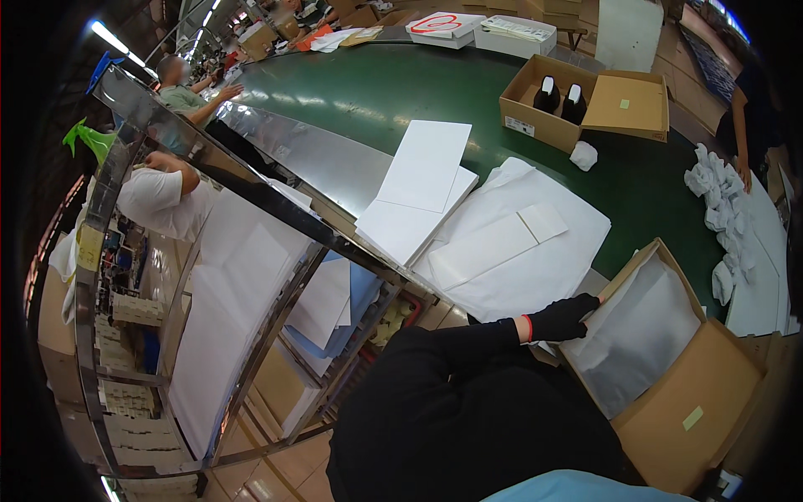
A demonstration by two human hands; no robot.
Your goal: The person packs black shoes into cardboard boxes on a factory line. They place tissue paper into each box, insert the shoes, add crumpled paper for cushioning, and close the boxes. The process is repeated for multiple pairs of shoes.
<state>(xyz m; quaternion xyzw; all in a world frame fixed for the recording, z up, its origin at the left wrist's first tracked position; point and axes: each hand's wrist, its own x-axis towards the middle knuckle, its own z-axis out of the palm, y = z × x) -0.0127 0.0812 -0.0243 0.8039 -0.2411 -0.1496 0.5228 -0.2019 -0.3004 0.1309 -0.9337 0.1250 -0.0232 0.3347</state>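
My left hand (566,319), in a black glove with a red cuff edge, is closed on the near-left wall of an open cardboard shoe box (621,290). White tissue paper (640,322) lines the inside of that box. Its brown lid (694,397), hinged open toward the lower right, has a small pale green sticker. The box is tilted close against my body. My right hand is out of view. Left of the box lie a stack of white tissue sheets (577,213) and a folded cream paper strip (485,249) on top.
On the green conveyor belt (335,92) stands another open shoe box (523,109) holding black shoes (573,105). White cards (422,167) lie at the belt's edge. Crumpled paper (711,201) lies at right, near another person's hand (744,173). A metal rack (251,368) with paper stands left.
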